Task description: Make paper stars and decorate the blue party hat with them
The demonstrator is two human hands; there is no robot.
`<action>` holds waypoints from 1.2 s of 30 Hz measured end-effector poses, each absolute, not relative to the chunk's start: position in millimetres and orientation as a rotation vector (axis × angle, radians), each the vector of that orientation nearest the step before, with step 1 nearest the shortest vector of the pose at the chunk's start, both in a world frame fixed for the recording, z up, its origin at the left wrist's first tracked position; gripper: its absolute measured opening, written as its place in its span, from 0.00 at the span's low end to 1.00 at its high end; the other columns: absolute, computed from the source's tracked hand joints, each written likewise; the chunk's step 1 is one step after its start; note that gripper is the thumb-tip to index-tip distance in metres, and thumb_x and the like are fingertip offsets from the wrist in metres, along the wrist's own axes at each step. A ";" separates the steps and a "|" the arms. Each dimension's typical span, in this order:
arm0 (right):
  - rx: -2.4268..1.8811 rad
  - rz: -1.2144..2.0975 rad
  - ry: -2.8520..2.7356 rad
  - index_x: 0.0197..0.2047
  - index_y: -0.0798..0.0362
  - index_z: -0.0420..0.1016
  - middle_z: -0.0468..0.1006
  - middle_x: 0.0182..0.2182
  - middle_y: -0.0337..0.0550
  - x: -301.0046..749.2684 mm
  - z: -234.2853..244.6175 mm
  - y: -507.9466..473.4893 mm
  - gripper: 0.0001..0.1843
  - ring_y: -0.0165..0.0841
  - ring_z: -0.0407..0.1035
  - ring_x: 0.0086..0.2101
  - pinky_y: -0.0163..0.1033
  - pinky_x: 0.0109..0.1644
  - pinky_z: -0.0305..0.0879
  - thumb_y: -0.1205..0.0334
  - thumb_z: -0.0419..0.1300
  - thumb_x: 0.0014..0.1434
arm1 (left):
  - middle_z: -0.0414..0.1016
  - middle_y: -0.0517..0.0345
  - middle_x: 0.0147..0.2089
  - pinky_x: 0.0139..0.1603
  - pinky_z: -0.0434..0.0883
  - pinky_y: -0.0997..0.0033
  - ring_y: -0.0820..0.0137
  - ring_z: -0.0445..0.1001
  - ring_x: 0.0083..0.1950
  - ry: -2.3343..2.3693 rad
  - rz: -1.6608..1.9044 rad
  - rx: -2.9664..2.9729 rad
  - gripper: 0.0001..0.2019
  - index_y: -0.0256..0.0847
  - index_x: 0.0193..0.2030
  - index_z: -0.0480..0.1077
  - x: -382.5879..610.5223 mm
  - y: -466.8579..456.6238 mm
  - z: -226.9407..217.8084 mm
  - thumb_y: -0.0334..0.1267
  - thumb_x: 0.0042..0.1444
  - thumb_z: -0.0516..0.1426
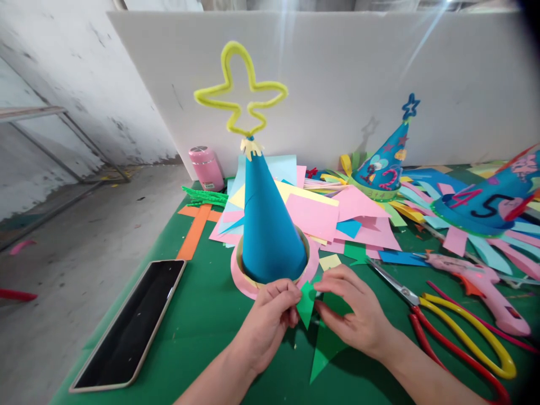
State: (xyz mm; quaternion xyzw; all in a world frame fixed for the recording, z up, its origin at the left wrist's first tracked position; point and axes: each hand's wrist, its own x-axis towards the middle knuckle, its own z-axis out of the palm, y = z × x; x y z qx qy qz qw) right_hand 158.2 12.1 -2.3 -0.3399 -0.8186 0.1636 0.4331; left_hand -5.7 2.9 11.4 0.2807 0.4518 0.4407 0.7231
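Note:
A small piece of green paper [307, 309] with a pointed lower end is between my hands. My left hand [274, 306] pinches its left side, fingers curled in. On its right edge are the thumb and fingertips of my right hand [356, 312], closed around it. Just beyond stands a blue paper cone hat [272, 225] with a pink brim [237, 269]. A yellow pipe-cleaner shape [230, 95] rises from its tip, above a cream paper collar [251, 147]. Under my right hand lies a larger green paper scrap [327, 349].
A phone [130, 326] lies at left, scissors [415, 298] and a pink glue gun [472, 275] at right. Behind are paper sheets [314, 214], orange strips [196, 230], green pipe cleaners [205, 197], a pink bottle [206, 169] and two decorated hats [383, 163]. A white board [337, 73] stands behind.

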 end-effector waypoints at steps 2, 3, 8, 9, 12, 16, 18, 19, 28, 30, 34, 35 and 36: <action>-0.823 0.393 -2.062 0.41 0.50 0.68 0.69 0.33 0.44 157.4 -2.2 11.4 0.13 0.34 0.66 0.35 0.38 0.35 0.66 0.69 0.56 0.51 | 0.57 0.68 0.13 0.19 0.52 0.79 0.80 0.56 0.17 1.007 0.990 0.620 0.10 0.37 0.16 0.62 -5.8 3.1 11.0 0.33 0.42 0.58; -0.815 0.386 -2.070 0.41 0.50 0.68 0.69 0.33 0.44 157.0 -2.3 11.2 0.12 0.34 0.66 0.34 0.38 0.35 0.66 0.69 0.57 0.51 | 0.57 0.67 0.13 0.20 0.52 0.79 0.80 0.56 0.17 1.005 0.992 0.622 0.10 0.37 0.16 0.62 -5.9 3.1 10.6 0.33 0.42 0.58; -0.793 0.366 -2.110 0.42 0.49 0.69 0.66 0.33 0.44 156.8 -2.9 11.1 0.13 0.33 0.64 0.34 0.38 0.34 0.65 0.68 0.57 0.52 | 0.59 0.67 0.14 0.22 0.52 0.79 0.80 0.55 0.19 0.967 0.984 0.622 0.09 0.36 0.17 0.63 -6.1 2.3 8.7 0.33 0.43 0.58; -0.789 0.361 -2.119 0.42 0.49 0.69 0.66 0.33 0.43 157.1 -2.9 11.2 0.12 0.33 0.64 0.33 0.38 0.33 0.64 0.68 0.57 0.52 | 0.59 0.67 0.14 0.22 0.52 0.79 0.80 0.55 0.19 0.959 0.984 0.619 0.09 0.36 0.17 0.64 -6.0 2.0 8.4 0.33 0.44 0.58; -0.782 0.343 -2.136 0.40 0.50 0.70 0.66 0.32 0.43 158.5 -3.0 11.5 0.11 0.33 0.63 0.33 0.38 0.33 0.63 0.67 0.58 0.51 | 0.59 0.67 0.15 0.22 0.52 0.78 0.80 0.55 0.19 0.950 0.986 0.618 0.09 0.36 0.17 0.64 -5.1 0.8 8.4 0.32 0.44 0.58; -0.785 0.313 -2.145 0.40 0.50 0.71 0.66 0.32 0.43 159.7 -3.6 11.7 0.11 0.33 0.62 0.32 0.39 0.32 0.62 0.66 0.59 0.51 | 0.60 0.66 0.15 0.23 0.52 0.78 0.80 0.56 0.19 0.964 1.000 0.621 0.08 0.36 0.17 0.64 -3.4 -0.4 9.4 0.32 0.43 0.57; -0.792 0.291 -2.149 0.39 0.50 0.71 0.67 0.33 0.43 159.7 -3.6 11.6 0.10 0.34 0.62 0.33 0.39 0.32 0.62 0.65 0.60 0.50 | 0.59 0.66 0.14 0.23 0.53 0.78 0.79 0.56 0.19 0.970 1.007 0.622 0.08 0.36 0.17 0.64 -2.9 -0.7 9.8 0.32 0.43 0.57; -0.796 0.279 -2.149 0.39 0.50 0.71 0.67 0.33 0.44 159.5 -3.5 11.5 0.10 0.34 0.62 0.33 0.39 0.32 0.62 0.64 0.60 0.50 | 0.59 0.66 0.14 0.23 0.53 0.78 0.79 0.56 0.19 0.972 1.010 0.622 0.08 0.36 0.17 0.64 -2.8 -0.8 9.8 0.32 0.43 0.58; -0.765 0.157 -2.131 0.37 0.50 0.72 0.67 0.32 0.43 157.9 -4.4 12.1 0.08 0.33 0.62 0.33 0.38 0.33 0.61 0.63 0.60 0.51 | 0.59 0.67 0.15 0.22 0.53 0.79 0.80 0.55 0.20 1.019 1.009 0.694 0.09 0.36 0.18 0.64 -4.1 -1.5 9.1 0.33 0.45 0.57; -0.755 0.157 -2.126 0.37 0.51 0.72 0.67 0.32 0.44 158.1 -4.9 12.7 0.08 0.33 0.62 0.33 0.38 0.33 0.61 0.64 0.60 0.51 | 0.58 0.67 0.15 0.22 0.53 0.79 0.80 0.55 0.20 1.045 0.999 0.733 0.10 0.37 0.18 0.63 -4.4 -1.6 9.2 0.33 0.46 0.57; -0.759 0.137 -2.124 0.39 0.51 0.73 0.67 0.32 0.44 159.2 -6.7 13.6 0.10 0.33 0.62 0.33 0.39 0.34 0.61 0.65 0.59 0.52 | 0.59 0.66 0.15 0.23 0.53 0.78 0.79 0.56 0.21 1.074 0.994 0.828 0.12 0.37 0.18 0.62 -4.8 -2.1 8.4 0.37 0.49 0.57; -0.766 0.132 -2.122 0.40 0.51 0.72 0.67 0.32 0.44 159.3 -7.4 13.7 0.10 0.33 0.62 0.33 0.39 0.34 0.61 0.66 0.59 0.51 | 0.60 0.66 0.15 0.23 0.53 0.78 0.79 0.56 0.21 1.075 0.998 0.842 0.13 0.37 0.19 0.62 -4.8 -2.4 8.2 0.38 0.49 0.57; -0.771 0.125 -2.123 0.41 0.51 0.72 0.67 0.32 0.44 159.2 -8.1 13.7 0.11 0.33 0.62 0.33 0.39 0.34 0.61 0.66 0.59 0.51 | 0.60 0.66 0.16 0.23 0.53 0.78 0.79 0.56 0.21 1.074 1.003 0.850 0.13 0.37 0.19 0.62 -4.7 -2.6 8.2 0.39 0.49 0.57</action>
